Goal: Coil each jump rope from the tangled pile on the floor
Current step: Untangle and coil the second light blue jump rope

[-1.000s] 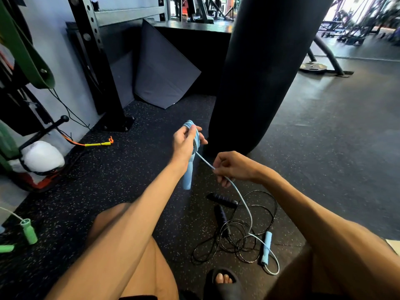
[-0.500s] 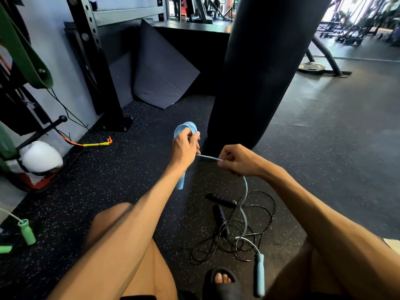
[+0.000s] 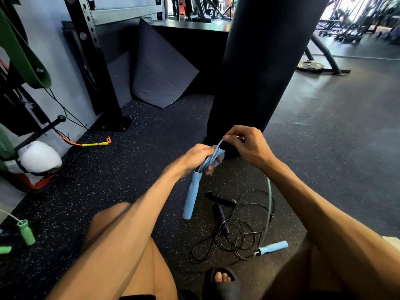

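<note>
Gripping the coil (image 3: 213,158) of the blue rope, my left hand (image 3: 198,158) has its fingers curled round the gathered loops. The first blue handle (image 3: 191,195) hangs below the fist, long axis near vertical. My right hand (image 3: 246,146) sits just beside and slightly above the left, thumb and forefinger pinching the free cord (image 3: 269,198) where it leaves the coil. The hands are close together; I cannot tell whether they touch.

Finding: from the pinch the free cord passes out of sight behind my right forearm. It reappears below and drops toward me to the second blue handle (image 3: 273,247). That handle lies on the floor (image 3: 129,169) near my right leg, long axis roughly crosswise, cord end pointing left. The uncoiled remainder therefore lies below the hands, toward me and on the right side, so the right hand is the nearer one.

Observation: the free cord crosses the loose loops of the black rope (image 3: 219,215), whose two handles lie just left of it. Whether the two ropes are hooked together, I cannot tell.

Judgement: only a few turns appear to remain. The next wrap calls for the right hand to draw cord up and over the left fist. Risk: the black loops lifting with it.
</note>
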Tool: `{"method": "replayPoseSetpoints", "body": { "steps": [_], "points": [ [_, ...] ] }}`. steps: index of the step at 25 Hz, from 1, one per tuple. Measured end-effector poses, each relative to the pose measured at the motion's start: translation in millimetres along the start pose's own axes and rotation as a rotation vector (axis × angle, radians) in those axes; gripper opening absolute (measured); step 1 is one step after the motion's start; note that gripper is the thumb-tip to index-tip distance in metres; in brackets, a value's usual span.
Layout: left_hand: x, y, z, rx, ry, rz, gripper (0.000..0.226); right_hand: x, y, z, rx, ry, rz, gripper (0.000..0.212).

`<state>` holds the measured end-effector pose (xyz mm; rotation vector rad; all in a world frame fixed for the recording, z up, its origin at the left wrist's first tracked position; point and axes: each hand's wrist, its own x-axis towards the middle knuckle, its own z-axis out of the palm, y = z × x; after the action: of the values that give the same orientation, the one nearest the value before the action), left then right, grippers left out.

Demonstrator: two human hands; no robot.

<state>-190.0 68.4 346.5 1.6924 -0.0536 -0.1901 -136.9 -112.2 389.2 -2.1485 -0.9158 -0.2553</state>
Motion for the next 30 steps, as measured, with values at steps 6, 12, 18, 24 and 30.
{"method": "replayPoseSetpoints", "body": {
  "steps": [6, 12, 18, 24, 30],
  "points": [
    [-9.8, 16.0, 0.0, -0.483, -0.224, 0.004, 0.046, -2.4, 15.9, 2.4, 0.151, -0.031, 0.214, 0.018],
    [-4.7, 19.9, -8.4, -0.907, -0.028, 0.117, 0.04, -14.3, -7.3, 19.0, 0.523, -0.288, 0.559, 0.007],
    [4.7, 20.1, -19.5, -0.954, 0.48, 0.168, 0.036, -22.5, -15.1, 22.9, 0.457, -0.656, 0.586, 0.016],
    [6.9, 6.8, -24.2, -0.311, 0.762, 0.255, 0.024, -22.0, -18.1, 23.2, 0.293, -0.691, 0.445, 0.013],
    [5.7, -3.9, -17.9, 0.223, 0.51, 0.222, 0.028, -7.7, -18.2, 11.3, 0.079, -0.362, 0.043, 0.012]
  ]
}}
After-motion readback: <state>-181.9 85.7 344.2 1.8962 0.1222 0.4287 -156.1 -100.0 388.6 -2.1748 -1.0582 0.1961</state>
